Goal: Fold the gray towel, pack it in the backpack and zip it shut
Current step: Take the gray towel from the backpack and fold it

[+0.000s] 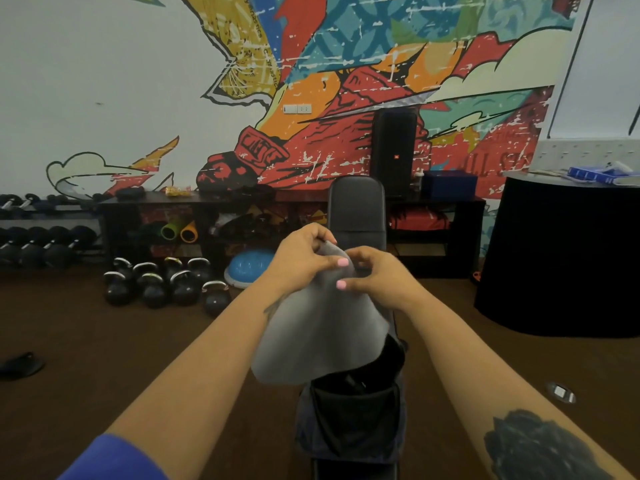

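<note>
The gray towel (318, 327) hangs in the air in front of me, pinched at its top edge by both hands. My left hand (301, 258) grips the upper corner with fingers curled. My right hand (377, 275) pinches the cloth just beside it, thumb on the front. The towel's lower edge drapes down over the dark backpack (353, 417), which lies with its mouth open on the black bench (356, 209). Inside the backpack only dark lining shows.
Several kettlebells (166, 282) and a blue balance dome (249, 266) sit on the brown floor to the left. A dumbbell rack (41, 240) stands far left, a low black shelf (242, 202) along the mural wall, a black round table (568, 254) at right.
</note>
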Demonstrator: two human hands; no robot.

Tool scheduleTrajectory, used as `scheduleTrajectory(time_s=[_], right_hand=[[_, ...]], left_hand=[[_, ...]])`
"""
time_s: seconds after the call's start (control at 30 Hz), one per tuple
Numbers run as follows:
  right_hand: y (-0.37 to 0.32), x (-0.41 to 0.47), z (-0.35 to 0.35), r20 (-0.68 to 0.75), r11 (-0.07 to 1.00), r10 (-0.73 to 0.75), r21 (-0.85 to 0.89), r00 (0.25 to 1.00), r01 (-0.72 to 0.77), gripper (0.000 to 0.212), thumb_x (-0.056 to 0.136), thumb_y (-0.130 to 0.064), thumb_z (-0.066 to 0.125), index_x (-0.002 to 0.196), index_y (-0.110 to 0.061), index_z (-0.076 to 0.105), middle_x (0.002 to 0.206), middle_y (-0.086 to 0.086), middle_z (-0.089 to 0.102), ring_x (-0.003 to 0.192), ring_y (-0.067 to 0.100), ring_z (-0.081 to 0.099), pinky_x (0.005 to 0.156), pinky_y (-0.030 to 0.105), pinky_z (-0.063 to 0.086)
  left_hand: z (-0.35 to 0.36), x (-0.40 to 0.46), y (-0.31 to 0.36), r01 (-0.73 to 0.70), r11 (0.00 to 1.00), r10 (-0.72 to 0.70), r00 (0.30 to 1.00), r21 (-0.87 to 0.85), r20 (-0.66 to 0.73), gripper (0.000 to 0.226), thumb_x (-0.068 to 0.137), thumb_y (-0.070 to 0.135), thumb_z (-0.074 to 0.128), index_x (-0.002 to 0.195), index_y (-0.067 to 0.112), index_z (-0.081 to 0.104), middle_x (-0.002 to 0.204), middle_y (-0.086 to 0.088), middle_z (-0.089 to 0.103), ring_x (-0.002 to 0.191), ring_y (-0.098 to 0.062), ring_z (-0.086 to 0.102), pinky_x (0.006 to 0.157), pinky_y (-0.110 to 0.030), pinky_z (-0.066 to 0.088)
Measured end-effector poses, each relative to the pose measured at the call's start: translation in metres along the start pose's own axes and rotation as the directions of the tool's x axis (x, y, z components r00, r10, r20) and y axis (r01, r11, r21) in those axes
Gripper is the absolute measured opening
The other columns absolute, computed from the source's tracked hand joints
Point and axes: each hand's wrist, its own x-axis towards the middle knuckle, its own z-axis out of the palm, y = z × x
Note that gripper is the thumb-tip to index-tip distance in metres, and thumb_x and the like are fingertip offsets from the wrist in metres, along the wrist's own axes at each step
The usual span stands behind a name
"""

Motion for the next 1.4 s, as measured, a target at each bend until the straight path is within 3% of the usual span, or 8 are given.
scheduleTrajectory(time_s=[0.17,0.23,0.43,0.7,0.83,1.0,1.23,1.4], right_hand=[[-0.019,0.004,0.006,0.042,0.998,-0.05,0.031,0.998,0.049,0.011,0.081,-0.023,0.071,0.083,-0.018,0.061,0.076,0.001,0.059,0.069,0.007,0.051,0.061,0.018,0.041],[-0.018,0.007,0.006,0.011,0.998,-0.054,-0.013,0.998,0.054,0.019,0.083,-0.022,0.068,0.07,-0.021,0.055,0.067,-0.002,0.052,0.061,0.008,0.046,0.056,0.018,0.038],[-0.021,0.016,0.004,-0.03,0.984,-0.13,0.119,0.991,0.132,0.006,0.088,-0.018,0.063,0.084,-0.019,0.067,0.078,-0.006,0.065,0.076,0.006,0.058,0.066,0.013,0.045],[-0.016,0.022,-0.016,-0.204,0.983,-0.07,0.153,0.976,0.102,0.012,0.089,-0.02,0.063,0.097,-0.017,0.071,0.092,-0.003,0.068,0.084,0.003,0.058,0.072,0.013,0.046],[-0.007,0.021,-0.03,-0.347,0.978,-0.021,0.188,0.938,0.091,0.005,0.091,-0.019,0.06,0.093,-0.022,0.063,0.083,-0.014,0.06,0.079,-0.003,0.052,0.065,0.012,0.039],[0.014,0.017,-0.043,-0.473,0.972,0.061,0.228,0.879,0.055,0.004,0.09,-0.019,0.061,0.09,-0.023,0.061,0.081,-0.014,0.059,0.078,-0.001,0.052,0.065,0.014,0.039],[0.039,0.014,-0.042,-0.521,0.949,0.197,0.314,0.831,-0.029,0.005,0.086,-0.019,0.067,0.091,-0.018,0.067,0.085,-0.003,0.067,0.088,0.019,0.063,0.079,0.034,0.052],[0.048,0.012,-0.04,-0.513,0.939,0.254,0.335,0.82,-0.081,0.008,0.085,-0.021,0.069,0.092,-0.019,0.067,0.092,0.001,0.069,0.095,0.024,0.065,0.089,0.046,0.053]], left_hand=[[-0.004,-0.003,-0.001,0.014,0.994,-0.013,1.0,-0.109,0.01,0.035,0.069,0.026,0.081,0.092,0.022,0.054,0.087,0.0,0.065,0.082,-0.011,0.061,0.071,-0.02,0.049],[-0.007,-0.008,-0.005,0.062,0.988,-0.059,0.998,-0.143,0.028,0.045,0.072,0.027,0.079,0.104,0.017,0.049,0.094,0.002,0.059,0.084,-0.007,0.056,0.069,-0.016,0.045],[-0.002,-0.021,-0.035,0.234,0.965,-0.194,0.941,-0.116,0.278,0.063,0.061,0.046,0.08,0.115,0.024,0.057,0.113,0.003,0.066,0.108,-0.015,0.061,0.093,-0.037,0.052],[-0.001,-0.031,-0.051,0.263,0.965,-0.248,0.896,0.009,0.368,0.04,0.078,0.033,0.072,0.115,0.019,0.064,0.1,0.011,0.066,0.091,-0.003,0.06,0.076,-0.015,0.047],[-0.008,-0.032,-0.065,0.303,0.952,-0.297,0.903,0.031,0.311,0.041,0.076,0.035,0.074,0.111,0.016,0.069,0.11,0.001,0.07,0.102,-0.015,0.063,0.091,-0.031,0.05],[-0.016,-0.032,-0.078,0.382,0.897,-0.361,0.924,-0.221,0.129,0.026,0.078,0.029,0.072,0.096,0.011,0.07,0.084,-0.002,0.071,0.077,-0.016,0.065,0.059,-0.02,0.053],[-0.016,-0.025,-0.072,0.298,0.807,-0.396,0.914,-0.511,-0.093,0.009,0.082,0.02,0.069,0.09,0.016,0.071,0.097,-0.01,0.072,0.096,-0.028,0.066,0.083,-0.039,0.055],[-0.017,-0.023,-0.06,0.256,0.838,-0.365,0.919,-0.482,-0.147,0.012,0.08,0.01,0.07,0.083,0.021,0.07,0.091,-0.003,0.071,0.091,-0.02,0.066,0.076,-0.029,0.055]])
